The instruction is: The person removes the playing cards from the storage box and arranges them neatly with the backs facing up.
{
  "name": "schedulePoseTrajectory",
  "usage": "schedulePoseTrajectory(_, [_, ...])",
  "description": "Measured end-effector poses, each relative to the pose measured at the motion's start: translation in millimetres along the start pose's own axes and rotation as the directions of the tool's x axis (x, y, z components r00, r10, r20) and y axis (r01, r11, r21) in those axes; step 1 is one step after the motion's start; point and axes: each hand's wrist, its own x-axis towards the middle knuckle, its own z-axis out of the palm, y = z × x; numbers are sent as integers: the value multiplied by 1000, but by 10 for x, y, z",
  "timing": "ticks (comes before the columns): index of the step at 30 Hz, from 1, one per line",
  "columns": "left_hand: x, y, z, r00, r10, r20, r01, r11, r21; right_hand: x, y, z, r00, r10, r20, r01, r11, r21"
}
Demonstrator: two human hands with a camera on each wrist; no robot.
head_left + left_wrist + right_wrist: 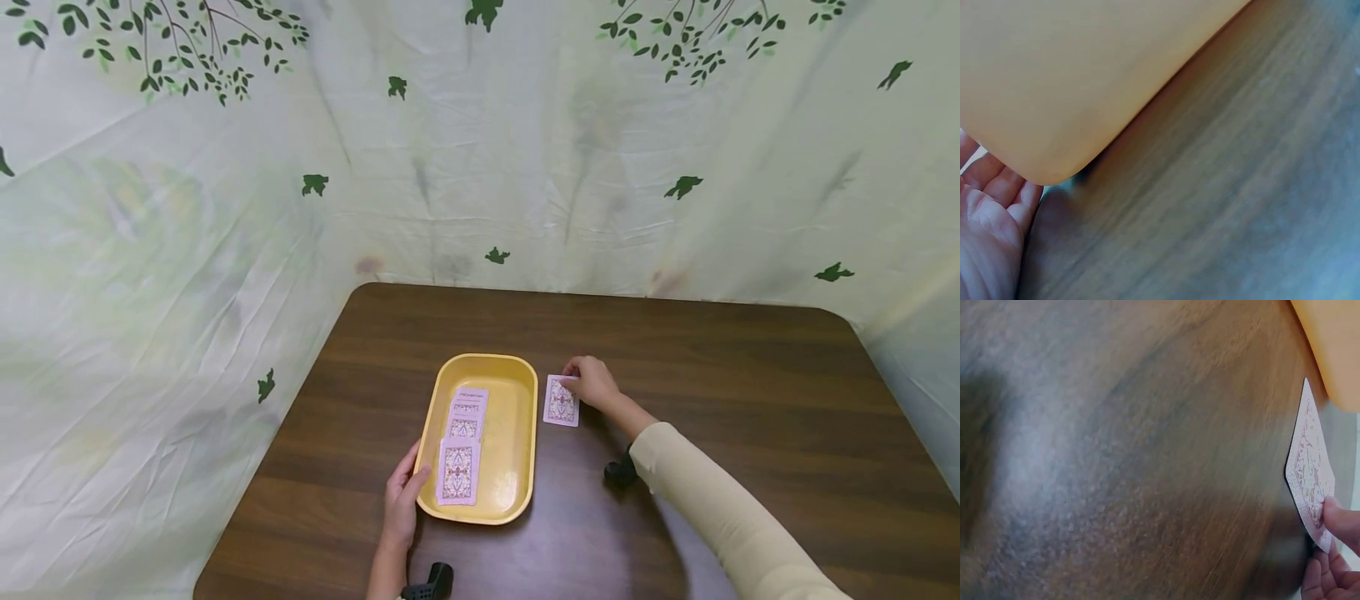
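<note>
A yellow tray [522,442] stands on the table, with several overlapping patterned playing cards [458,472] along its left side. My left hand [402,496] grips the tray's lower left edge, thumb on the rim; in the left wrist view its curled fingers [1005,186] are at the tray's corner. To the right of the tray, my right hand [592,382] pinches a playing card [559,404], back pattern up, by its right edge. In the right wrist view the thumb [1342,520] lies on top of that card, with the other fingers underneath.
The brown wooden table [720,392] extends to the right and behind the tray. A pale cloth backdrop [525,167] with leaf prints hangs beyond the table's far and left edges. Black wrist devices [620,472] are on both arms.
</note>
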Motion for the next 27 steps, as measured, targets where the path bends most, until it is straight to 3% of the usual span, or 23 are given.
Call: schedulePoseTrajectory(27, [-3, 0, 7, 1000, -15, -6, 15, 1000, 16, -7, 44, 23, 997, -74, 2, 74, 997, 23])
